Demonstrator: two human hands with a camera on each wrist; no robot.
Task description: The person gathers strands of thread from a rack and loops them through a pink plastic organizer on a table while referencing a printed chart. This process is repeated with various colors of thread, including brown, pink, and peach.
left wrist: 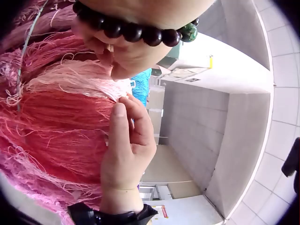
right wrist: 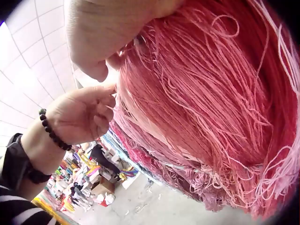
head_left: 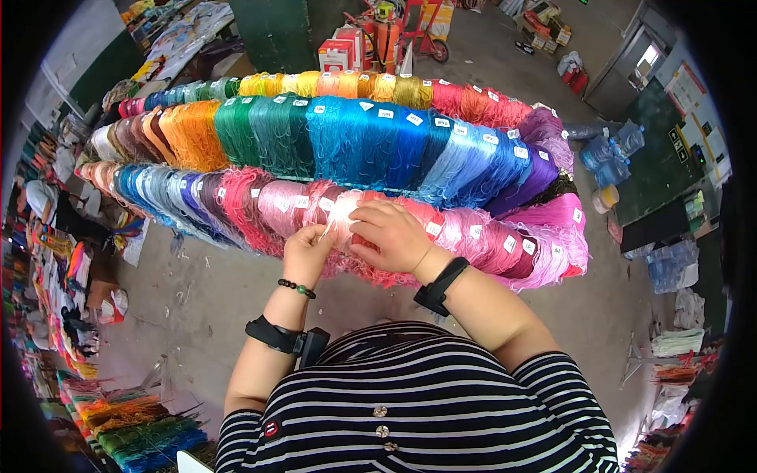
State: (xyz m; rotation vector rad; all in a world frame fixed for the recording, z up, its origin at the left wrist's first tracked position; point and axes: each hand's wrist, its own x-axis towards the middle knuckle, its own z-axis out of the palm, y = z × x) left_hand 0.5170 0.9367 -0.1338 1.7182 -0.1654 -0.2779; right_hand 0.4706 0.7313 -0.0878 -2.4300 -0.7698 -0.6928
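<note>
Pale pink skein (head_left: 342,213) sits mid-frame in head view, front row, between darker pink skeins (head_left: 276,191). Left hand (head_left: 306,254), just left of centre, pinches pale thread (head_left: 327,229) at its edge; right hand (head_left: 392,236), at centre, grips same skein, fingers bent. Blue skeins (head_left: 355,138) hang behind, upper centre.

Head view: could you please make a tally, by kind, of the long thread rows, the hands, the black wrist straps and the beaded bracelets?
Long thread rows: 3
Hands: 2
Black wrist straps: 2
Beaded bracelet: 1
Total: 8
</note>
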